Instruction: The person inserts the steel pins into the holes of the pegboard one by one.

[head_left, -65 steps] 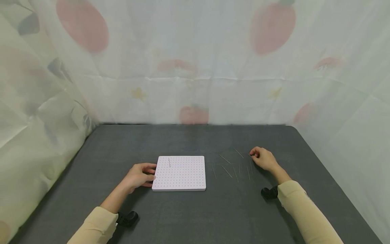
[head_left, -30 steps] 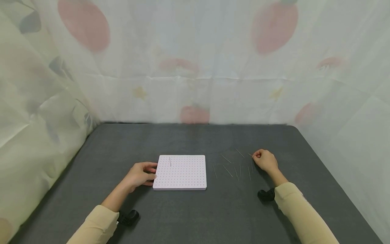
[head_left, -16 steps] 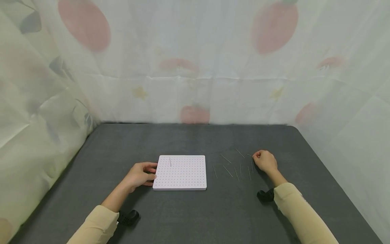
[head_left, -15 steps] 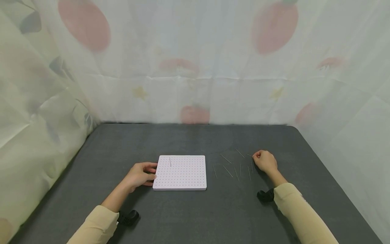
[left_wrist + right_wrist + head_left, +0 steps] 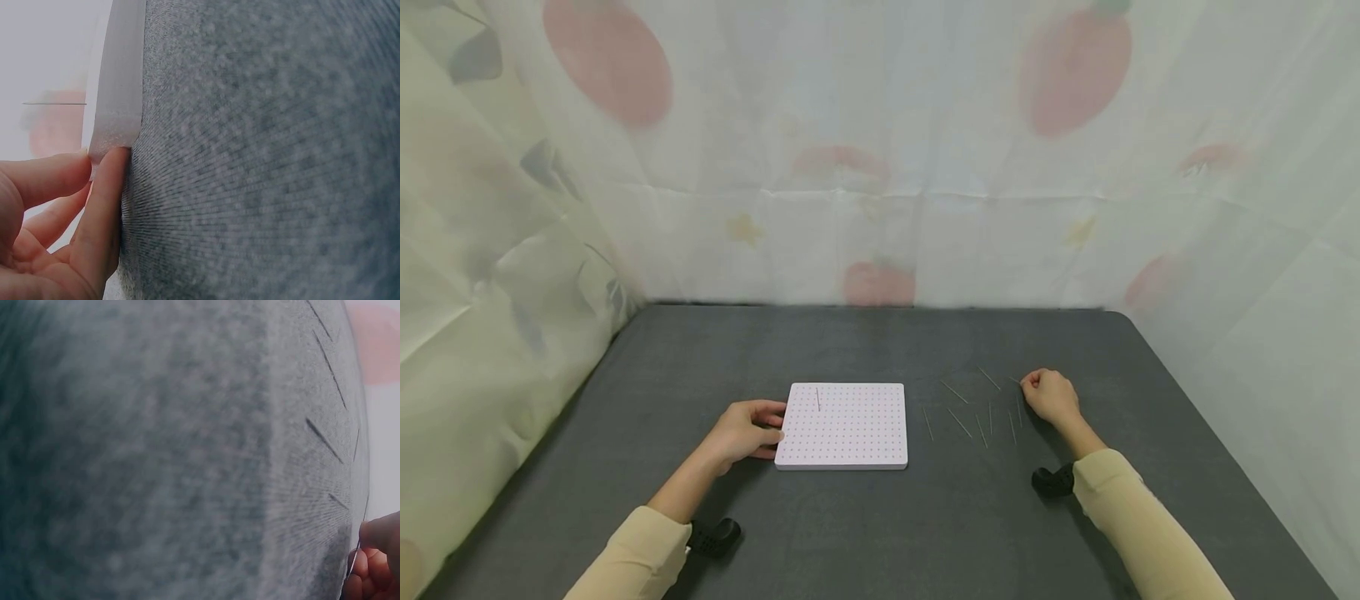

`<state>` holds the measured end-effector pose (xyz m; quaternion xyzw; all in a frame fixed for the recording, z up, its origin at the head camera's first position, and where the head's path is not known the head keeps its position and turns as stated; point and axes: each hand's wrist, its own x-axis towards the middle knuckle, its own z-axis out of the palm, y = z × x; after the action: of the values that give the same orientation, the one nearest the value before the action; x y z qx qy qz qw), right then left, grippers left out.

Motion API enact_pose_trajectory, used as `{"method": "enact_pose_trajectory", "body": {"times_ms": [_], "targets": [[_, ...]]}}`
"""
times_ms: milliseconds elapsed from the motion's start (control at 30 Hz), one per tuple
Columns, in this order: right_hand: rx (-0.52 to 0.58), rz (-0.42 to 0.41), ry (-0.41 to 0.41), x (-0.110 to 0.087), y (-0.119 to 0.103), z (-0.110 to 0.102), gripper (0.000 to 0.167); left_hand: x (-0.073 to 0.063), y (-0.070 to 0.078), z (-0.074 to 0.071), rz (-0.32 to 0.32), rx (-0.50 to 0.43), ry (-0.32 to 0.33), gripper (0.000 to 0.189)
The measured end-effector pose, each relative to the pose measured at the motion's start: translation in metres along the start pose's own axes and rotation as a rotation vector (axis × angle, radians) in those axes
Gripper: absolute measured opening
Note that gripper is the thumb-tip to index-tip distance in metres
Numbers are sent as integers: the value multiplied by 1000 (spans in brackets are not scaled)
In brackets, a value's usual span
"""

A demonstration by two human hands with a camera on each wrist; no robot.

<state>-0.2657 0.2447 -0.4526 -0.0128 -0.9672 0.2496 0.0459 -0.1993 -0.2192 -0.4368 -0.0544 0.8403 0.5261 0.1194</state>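
A white board with a grid of small holes (image 5: 850, 442) lies on the dark table. One thin needle (image 5: 818, 400) stands upright near its far left corner; the left wrist view shows that needle (image 5: 55, 104) from the side. At the board's left edge is my left hand (image 5: 741, 433), its thumb on the top edge and a finger (image 5: 107, 187) low against the side. To the right, my right hand (image 5: 1051, 396) is low over the table, pinching another needle (image 5: 355, 557) between thumb and fingers. Most of that needle is hidden by the hand in the head view.
Several loose needles (image 5: 955, 392) lie scattered at different angles between the board and my right hand. The grey table (image 5: 880, 533) has a patterned curtain (image 5: 880, 225) behind it and at both sides. A black wrist device (image 5: 1052, 481) sits under each wrist.
My right fingers have drawn together on the needle at the right end of the scatter, and the right forearm has shifted slightly left. My left hand and the board stay in place.
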Motion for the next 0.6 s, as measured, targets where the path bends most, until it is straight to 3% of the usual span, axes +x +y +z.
{"method": "enact_pose_trajectory", "body": {"times_ms": [333,600], "targets": [[29,0,-1,3,-6,0,30,0,0,0,4,-2,-1,50],[72,-70,-37,7,-19,2,31,-1,1,-1,0,1,-3,50]]}}
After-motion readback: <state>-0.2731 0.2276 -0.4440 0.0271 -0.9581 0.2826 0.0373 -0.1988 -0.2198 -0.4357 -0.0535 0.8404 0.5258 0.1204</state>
